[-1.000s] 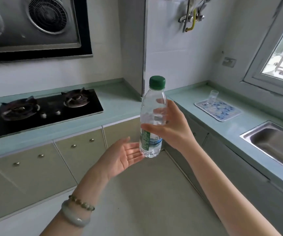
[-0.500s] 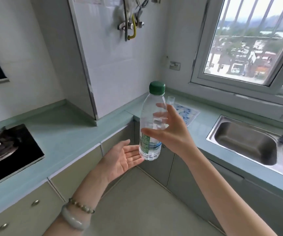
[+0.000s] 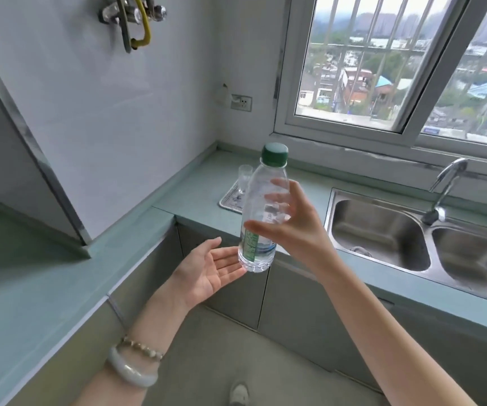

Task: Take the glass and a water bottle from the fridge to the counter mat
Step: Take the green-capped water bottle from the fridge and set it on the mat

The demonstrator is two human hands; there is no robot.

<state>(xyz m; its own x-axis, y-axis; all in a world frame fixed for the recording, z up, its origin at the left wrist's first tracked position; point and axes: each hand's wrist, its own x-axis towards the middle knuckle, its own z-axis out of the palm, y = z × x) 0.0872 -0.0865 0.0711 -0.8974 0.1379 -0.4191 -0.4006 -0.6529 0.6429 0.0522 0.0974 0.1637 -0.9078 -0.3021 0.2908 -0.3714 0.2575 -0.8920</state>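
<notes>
My right hand [image 3: 293,227] grips a clear water bottle [image 3: 261,206] with a green cap and green label, held upright in the air in front of the counter corner. Just below and left of the bottle's base is my left hand [image 3: 211,269], palm up with fingers spread, holding nothing. A small clear glass [image 3: 244,178] stands on the patterned counter mat [image 3: 230,200] behind the bottle; most of the mat is hidden by the bottle.
A pale green L-shaped counter [image 3: 46,276] runs along the left and back walls. A steel double sink [image 3: 382,232] with a tap [image 3: 444,186] lies right of the mat. Above it is a barred window [image 3: 382,68]; pipes [image 3: 132,19] hang on the wall.
My view has swung right: the stove has left the frame and the sink and window now fill the right side. The mat and glass are closer. Both hands keep their pose around the bottle.
</notes>
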